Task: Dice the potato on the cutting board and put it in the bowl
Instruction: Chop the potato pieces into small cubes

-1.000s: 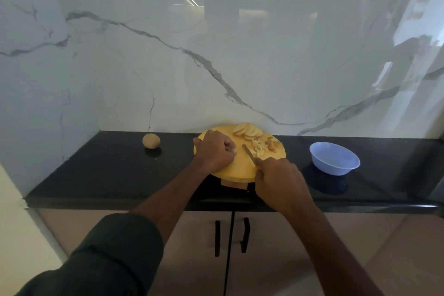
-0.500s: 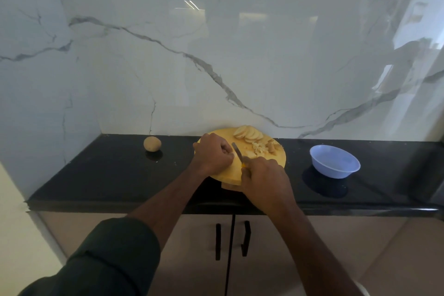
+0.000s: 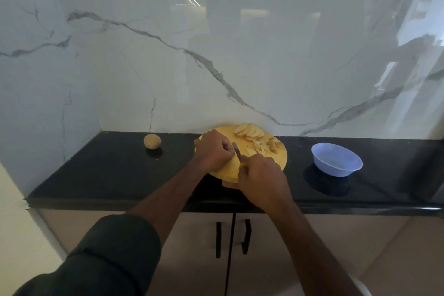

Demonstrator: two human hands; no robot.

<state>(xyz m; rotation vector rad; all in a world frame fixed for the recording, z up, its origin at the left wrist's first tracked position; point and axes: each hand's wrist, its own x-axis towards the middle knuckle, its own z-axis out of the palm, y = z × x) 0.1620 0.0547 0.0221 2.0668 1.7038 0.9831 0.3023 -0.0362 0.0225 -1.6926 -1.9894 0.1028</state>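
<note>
Potato slices (image 3: 249,131) and diced bits (image 3: 262,147) on the cutting board (image 3: 280,160)

Left hand (image 3: 214,150) curled, perhaps pinning a piece; right hand (image 3: 262,176) gripping the knife (image 3: 237,150) between them. Bowl (image 3: 336,162) well apart on the tabletop (image 3: 115,170).

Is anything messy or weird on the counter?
Nothing is spilled. The cut potato pieces are all on the cutting board, and the bowl stands upright. One whole potato sits alone, left of the board.

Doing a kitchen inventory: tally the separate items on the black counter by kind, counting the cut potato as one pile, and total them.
Whole potato: 1
Cutting board: 1
Cut potato pile: 1
Knife: 1, held in the right hand
Bowl: 1
Total: 5
</note>
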